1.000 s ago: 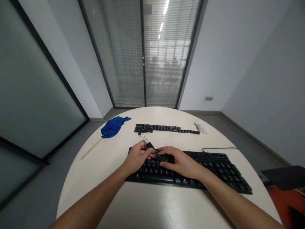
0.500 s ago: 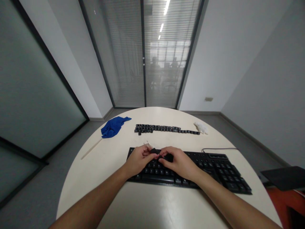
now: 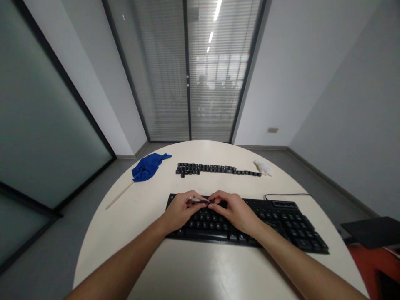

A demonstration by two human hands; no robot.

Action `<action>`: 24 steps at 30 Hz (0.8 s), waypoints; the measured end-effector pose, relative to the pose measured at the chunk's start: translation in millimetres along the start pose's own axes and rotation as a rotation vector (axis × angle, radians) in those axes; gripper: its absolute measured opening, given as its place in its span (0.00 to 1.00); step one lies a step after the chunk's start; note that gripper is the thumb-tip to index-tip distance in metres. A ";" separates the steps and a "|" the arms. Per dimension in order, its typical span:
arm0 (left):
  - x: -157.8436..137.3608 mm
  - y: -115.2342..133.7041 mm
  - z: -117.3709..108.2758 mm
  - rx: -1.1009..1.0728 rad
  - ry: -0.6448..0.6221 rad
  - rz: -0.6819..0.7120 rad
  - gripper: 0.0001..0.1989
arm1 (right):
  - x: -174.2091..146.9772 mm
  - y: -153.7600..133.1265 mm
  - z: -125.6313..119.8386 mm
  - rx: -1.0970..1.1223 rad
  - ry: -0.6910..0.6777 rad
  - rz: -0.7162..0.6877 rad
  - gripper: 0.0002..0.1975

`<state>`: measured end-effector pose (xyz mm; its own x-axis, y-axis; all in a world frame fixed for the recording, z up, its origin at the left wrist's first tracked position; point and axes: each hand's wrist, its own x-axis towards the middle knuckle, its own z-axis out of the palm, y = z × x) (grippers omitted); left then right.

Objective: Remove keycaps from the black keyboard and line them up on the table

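Observation:
Above the upper left part of a black keyboard (image 3: 206, 234), my two hands are close together with their fingertips meeting. My left hand (image 3: 179, 210) is closed on a thin tool with metal wires and a dark handle, which looks like a keycap puller (image 3: 194, 200); its wires point left. My right hand (image 3: 234, 210) pinches a small black piece (image 3: 212, 201) between thumb and forefinger, right at the tool's dark end. Whether that piece is a keycap or part of the tool, I cannot tell. My hands hide several of the keys beneath them.
Loose black keycaps (image 3: 212, 168) lie in rows beyond the keyboard. A blue cloth (image 3: 148, 166) with a wooden stick (image 3: 120, 196) is at the left, and a crumpled white item (image 3: 263, 167) at the right. The keyboard cable (image 3: 287, 194) crosses the round table (image 3: 200, 271).
The tool in my left hand has tilted down, from its wires pointing up and away to lying nearly level. Both hands stay in about the same place.

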<state>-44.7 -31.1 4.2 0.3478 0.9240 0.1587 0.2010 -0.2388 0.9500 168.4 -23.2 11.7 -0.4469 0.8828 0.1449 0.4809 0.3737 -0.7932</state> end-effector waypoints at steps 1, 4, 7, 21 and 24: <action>-0.2 0.9 0.0 0.015 0.003 0.010 0.08 | -0.1 0.7 0.0 0.004 0.002 -0.001 0.11; 0.0 2.8 -0.1 0.031 0.008 0.052 0.07 | -0.2 1.1 -1.8 0.018 -0.005 -0.003 0.16; 0.8 2.6 -1.1 0.046 -0.010 0.131 0.06 | 0.5 0.3 -5.1 0.030 -0.029 0.019 0.17; -3.3 0.1 -0.9 0.343 -0.128 0.358 0.11 | 0.0 0.9 -5.2 -0.036 -0.027 -0.042 0.13; -3.8 -1.0 -0.6 0.423 -0.173 0.379 0.10 | 0.2 1.6 -4.3 -0.120 -0.015 -0.116 0.11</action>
<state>-46.8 -34.3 2.8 0.6034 0.6978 0.3861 0.3692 -0.6735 0.6403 172.4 -21.2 13.0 -0.5155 0.8276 0.2222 0.5118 0.5053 -0.6948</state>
